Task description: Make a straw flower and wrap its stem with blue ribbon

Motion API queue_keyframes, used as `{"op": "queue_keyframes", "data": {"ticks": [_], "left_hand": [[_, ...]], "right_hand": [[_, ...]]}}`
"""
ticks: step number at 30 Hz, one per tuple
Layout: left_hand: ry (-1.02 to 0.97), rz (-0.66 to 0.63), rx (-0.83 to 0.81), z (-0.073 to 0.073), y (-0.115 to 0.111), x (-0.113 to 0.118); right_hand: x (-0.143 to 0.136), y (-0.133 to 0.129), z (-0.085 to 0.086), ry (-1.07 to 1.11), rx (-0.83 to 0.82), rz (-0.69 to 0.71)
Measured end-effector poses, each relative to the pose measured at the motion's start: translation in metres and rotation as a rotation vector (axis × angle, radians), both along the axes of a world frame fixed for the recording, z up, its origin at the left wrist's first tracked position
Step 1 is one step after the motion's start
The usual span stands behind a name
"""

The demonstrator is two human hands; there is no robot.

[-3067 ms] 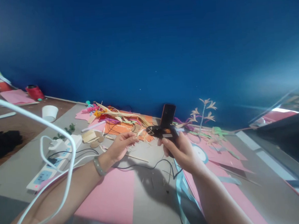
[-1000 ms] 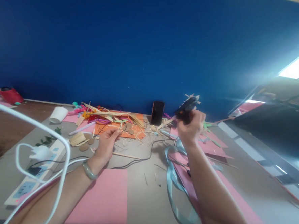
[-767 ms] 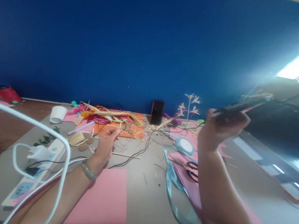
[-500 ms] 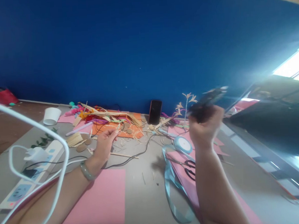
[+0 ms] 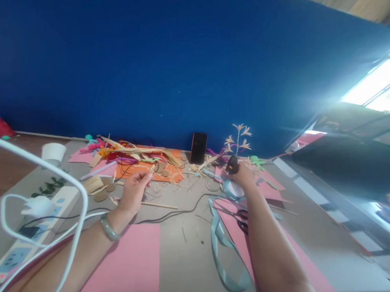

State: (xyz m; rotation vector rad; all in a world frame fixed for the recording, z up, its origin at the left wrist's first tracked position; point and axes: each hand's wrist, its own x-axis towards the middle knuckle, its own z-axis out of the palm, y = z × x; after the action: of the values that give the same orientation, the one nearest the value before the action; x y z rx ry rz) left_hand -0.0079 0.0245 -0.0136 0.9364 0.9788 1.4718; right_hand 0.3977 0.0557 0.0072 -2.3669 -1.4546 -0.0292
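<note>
Two bare hands: we see both reaching forward over the grey table [image 5: 189, 265], well apart.
Left hand [image 5: 135, 193]: thumb and fingertips pinch a small pale strip [image 5: 153, 169] at the near side of an orange sheet [image 5: 125, 169]; we note a grey-green bangle [image 5: 109, 228] on the wrist.
Right hand [image 5: 245, 177]: closed around a black tool [image 5: 232, 165], though most of its fingers are hidden from us.
Black tool: we find it at the front of the right hand, just before a spray of pale flowers [image 5: 246, 131].
Phone [image 5: 198, 149]: leans against the blue wall [image 5: 177, 68], between the hands from where we look.
Ribbon roll [image 5: 231, 190]: beside the right wrist, with loose pale-blue ribbon [image 5: 216, 241] looping toward us.
Scissors [image 5: 243, 226]: lie left of the right forearm, near it.
Thin stick [image 5: 161, 206]: on the table, nearer to us than the left fingertips.
Pink sheet [image 5: 136, 264]: lies beside the left forearm.
Power strip [image 5: 15, 258]: far left, a white plug [image 5: 38, 206] in it; beyond we see leaves [image 5: 52, 185] and a white cup [image 5: 53, 152].
</note>
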Motion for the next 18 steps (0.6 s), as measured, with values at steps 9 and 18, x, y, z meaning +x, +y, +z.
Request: {"op": "queue_keyframes", "data": {"ticks": [9, 18], "left_hand": [[0.011, -0.004, -0.010, -0.002, 0.000, -0.001], [0.041, -0.005, -0.016, 0.000, 0.000, 0.000]], "right_hand": [[0.013, -0.004, 0.001, 0.382, 0.254, -0.020], [0.014, -0.005, 0.021, 1.215, 0.671, 0.089]]}}
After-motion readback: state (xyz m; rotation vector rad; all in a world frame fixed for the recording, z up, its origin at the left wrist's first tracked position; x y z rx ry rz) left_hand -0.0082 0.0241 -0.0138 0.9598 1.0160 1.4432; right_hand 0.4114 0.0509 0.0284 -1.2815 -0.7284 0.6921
